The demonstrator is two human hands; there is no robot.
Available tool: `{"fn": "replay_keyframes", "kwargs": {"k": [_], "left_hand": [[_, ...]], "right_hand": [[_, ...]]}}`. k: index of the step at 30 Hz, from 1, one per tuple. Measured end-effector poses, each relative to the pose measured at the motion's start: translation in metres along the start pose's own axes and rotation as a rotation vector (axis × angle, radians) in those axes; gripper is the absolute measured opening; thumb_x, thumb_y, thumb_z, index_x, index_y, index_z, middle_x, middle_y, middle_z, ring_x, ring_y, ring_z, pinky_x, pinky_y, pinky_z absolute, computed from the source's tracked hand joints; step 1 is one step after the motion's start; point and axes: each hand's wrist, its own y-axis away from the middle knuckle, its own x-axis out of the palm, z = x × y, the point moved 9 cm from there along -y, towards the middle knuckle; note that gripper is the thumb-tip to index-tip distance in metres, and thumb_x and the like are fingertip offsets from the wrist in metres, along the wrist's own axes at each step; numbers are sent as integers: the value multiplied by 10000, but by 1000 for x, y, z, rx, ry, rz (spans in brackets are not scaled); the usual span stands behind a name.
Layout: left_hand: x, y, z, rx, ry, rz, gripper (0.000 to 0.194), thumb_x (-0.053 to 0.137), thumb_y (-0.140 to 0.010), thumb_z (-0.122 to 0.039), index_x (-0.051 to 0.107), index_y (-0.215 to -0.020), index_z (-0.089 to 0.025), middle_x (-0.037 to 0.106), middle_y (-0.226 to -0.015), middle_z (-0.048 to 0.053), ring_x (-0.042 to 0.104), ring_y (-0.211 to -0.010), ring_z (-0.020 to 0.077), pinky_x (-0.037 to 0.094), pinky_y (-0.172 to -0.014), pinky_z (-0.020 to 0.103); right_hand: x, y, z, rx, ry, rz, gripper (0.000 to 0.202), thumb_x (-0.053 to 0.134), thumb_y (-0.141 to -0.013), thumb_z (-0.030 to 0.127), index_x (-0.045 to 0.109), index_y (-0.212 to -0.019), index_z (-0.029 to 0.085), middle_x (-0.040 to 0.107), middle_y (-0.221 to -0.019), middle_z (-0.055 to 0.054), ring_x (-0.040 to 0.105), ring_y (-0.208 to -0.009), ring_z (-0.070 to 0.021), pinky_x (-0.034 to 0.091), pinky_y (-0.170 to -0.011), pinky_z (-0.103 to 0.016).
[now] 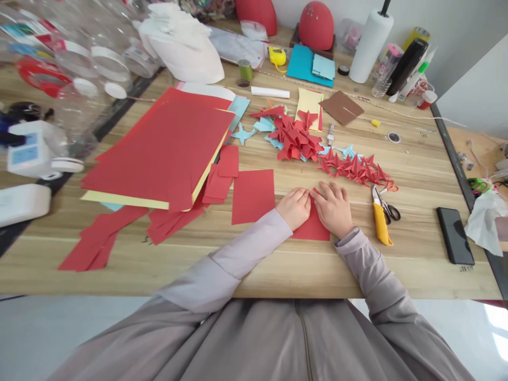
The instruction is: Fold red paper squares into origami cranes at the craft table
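Head view: the left hand [294,208] and right hand [334,209] are meeting at the 12 o'clock edge of a red, flat paper sheet [311,228] lying on the pale wood-grain table [301,270], near the front edge. Left fingers are bunching narrow; right fingers are spreading slightly. Whether they are pinching or only pressing, can't tell; fingertips are partly hiding the edge.

Doing it well, my judgement: one hand should be pinning the sheet while the other is lining up edges, then pressing evenly outward, no skewing.

Working room is looking fine: a loose red square paper [253,197] is lying between 9 and 10 o'clock, red folded-paper stars [355,168] are sitting at 1 o'clock, and a yellow-handled cutter [381,225] is resting at 3, clear of the right wrist.
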Motion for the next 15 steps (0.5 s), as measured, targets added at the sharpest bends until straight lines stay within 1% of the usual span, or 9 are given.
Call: {"fn": "replay_keyframes", "kwargs": {"k": [5, 9, 12, 15], "left_hand": [[2, 0, -8, 39, -29, 49, 356, 358, -870, -47, 694, -985, -11, 687, -1029, 225, 632, -1024, 268, 509, -929, 443], [0, 1, -13, 110, -81, 87, 359, 354, -869, -43, 691, -990, -18, 695, -1016, 213, 637, -1027, 254, 500, -950, 444], [-5, 9, -15, 173, -147, 98, 354, 351, -876, -43, 689, -980, -28, 706, -995, 191, 646, -1012, 231, 493, -965, 418], [-15, 21, -11, 181, -145, 70, 347, 351, -879, -39, 691, -947, -29, 705, -995, 192, 647, -1000, 221, 497, -955, 391]], "right_hand": [[0, 0, 0, 8, 13, 16, 389, 341, -949, 327, 491, -1307, 348, 442, -1421, -49, 330, -1293, -309, 270, -1011, -526], [0, 0, -1, 16, 8, 12, 386, 339, -951, 329, 493, -1304, 350, 444, -1421, -42, 327, -1297, -301, 274, -1013, -522], [0, 0, -1, 15, -12, -6, 376, 349, -949, 327, 517, -1286, 337, 449, -1416, -51, 332, -1295, -304, 276, -1013, -524], [-1, 1, -1, 16, -15, -15, 375, 350, -949, 322, 522, -1282, 334, 457, -1408, -55, 335, -1294, -304, 278, -1011, -528]]}}
